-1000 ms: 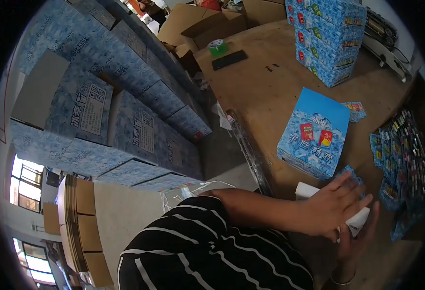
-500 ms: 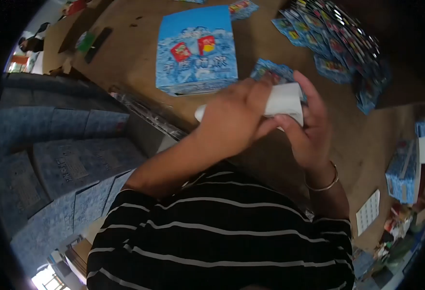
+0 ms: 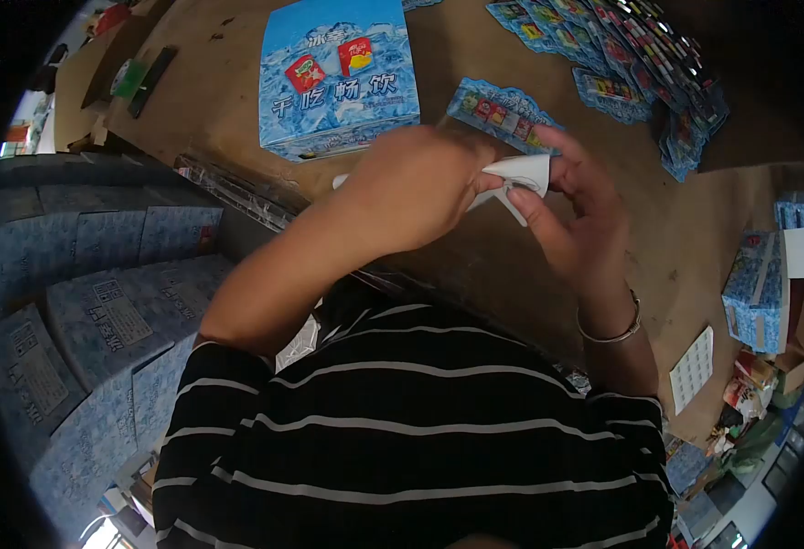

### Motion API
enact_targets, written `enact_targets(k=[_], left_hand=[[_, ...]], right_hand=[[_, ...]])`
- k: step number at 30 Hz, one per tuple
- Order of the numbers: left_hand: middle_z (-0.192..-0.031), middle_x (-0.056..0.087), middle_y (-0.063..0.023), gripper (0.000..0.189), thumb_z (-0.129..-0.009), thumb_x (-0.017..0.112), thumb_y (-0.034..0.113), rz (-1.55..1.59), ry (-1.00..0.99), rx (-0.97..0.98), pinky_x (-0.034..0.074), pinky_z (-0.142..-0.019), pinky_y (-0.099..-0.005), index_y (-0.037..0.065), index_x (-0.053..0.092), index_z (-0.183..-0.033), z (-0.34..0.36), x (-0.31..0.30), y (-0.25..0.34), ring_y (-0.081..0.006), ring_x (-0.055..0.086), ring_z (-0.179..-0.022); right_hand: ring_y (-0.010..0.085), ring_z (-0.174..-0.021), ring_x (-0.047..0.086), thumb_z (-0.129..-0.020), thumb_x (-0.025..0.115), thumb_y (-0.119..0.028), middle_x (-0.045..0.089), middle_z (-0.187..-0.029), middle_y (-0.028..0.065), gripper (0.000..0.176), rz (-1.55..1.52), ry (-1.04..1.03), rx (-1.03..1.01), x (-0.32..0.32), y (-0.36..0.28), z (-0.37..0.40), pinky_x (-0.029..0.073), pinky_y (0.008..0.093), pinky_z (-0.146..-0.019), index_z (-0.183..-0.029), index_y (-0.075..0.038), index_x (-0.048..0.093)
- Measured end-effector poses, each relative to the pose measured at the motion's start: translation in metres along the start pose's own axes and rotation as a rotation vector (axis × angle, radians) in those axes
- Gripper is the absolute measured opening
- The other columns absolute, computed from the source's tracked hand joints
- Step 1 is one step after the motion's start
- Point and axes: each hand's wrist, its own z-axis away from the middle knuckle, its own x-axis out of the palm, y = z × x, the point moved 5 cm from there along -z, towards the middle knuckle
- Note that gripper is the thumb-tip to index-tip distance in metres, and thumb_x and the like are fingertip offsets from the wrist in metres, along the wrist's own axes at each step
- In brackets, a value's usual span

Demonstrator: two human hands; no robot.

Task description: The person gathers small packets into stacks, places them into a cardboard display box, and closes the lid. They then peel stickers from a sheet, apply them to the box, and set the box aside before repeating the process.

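A folded white card is held between my two hands in front of my chest. My left hand is closed around its left part, with the fingers mostly hidden. At the card's right end, the thumb and fingers of my right hand grip the folded edges. Just beyond the hands lies a blue printed card with a scalloped edge. A blue ice-patterned box stands on the table, behind and left of my left hand.
Overlapping blue printed packs are heaped at the upper right of the brown table. Stacked blue cartons fill the left side. A white sheet with rows of marks and another blue box are at right.
The white card now shows an opened fold at its right end, where the right thumb presses. The left hand has shifted slightly left. The view has shifted, showing the table things higher.
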Motion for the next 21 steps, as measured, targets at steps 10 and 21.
enact_targets(k=[10,21], left_hand=[[-0.104,0.056,-0.0143,0.043,-0.068,0.066,0.015,-0.196,0.427,0.197,0.043,-0.079,-0.0409,0.003,0.053,-0.107,0.002,-0.011,0.018,-0.0322,0.055,-0.093],[-0.107,0.054,-0.0189,0.054,-0.073,0.063,0.018,-0.097,0.371,0.213,0.039,-0.086,-0.0421,-0.004,0.045,-0.119,0.01,0.009,0.022,-0.0333,0.052,-0.098]], right_hand=[[0.0056,-0.069,0.052,-0.081,0.063,-0.006,0.062,-0.081,0.0046,0.02,-0.329,0.26,0.248,-0.001,0.006,0.002,0.042,0.0191,-0.062,-0.098,0.0,0.056],[0.0041,-0.071,0.051,-0.084,0.059,-0.003,0.06,-0.078,-0.0003,0.01,-0.457,0.118,0.323,0.011,0.014,0.009,0.042,0.0192,-0.063,-0.092,0.002,0.063]])
